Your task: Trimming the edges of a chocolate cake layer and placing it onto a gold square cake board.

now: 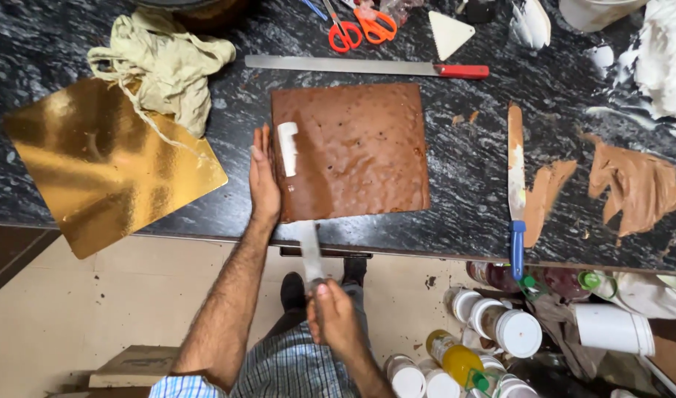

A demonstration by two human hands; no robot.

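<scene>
At the near edge of the dark speckled counter, a square brown cake slab lies flat, its front side close to the counter's edge. My left hand stands flat against the slab's left side, fingers pressed together and pointing away from me. My right hand is below the counter's edge, closed around the handle of a long knife whose blade runs into the slab's near left part; a white patch of the blade shows near the slab's left side. Toward the counter's left end lies a gold square cake board, one corner hanging over the near edge, with a crumpled pale cloth touching its far side. Just beyond the slab, a long knife with a red handle lies parallel to the far edge, and orange scissors sit farther back. To the right of the slab, a palette knife with a blue handle reaches over the near edge, beside smears of brown cream. White-lidded jars stand on the floor below.
</scene>
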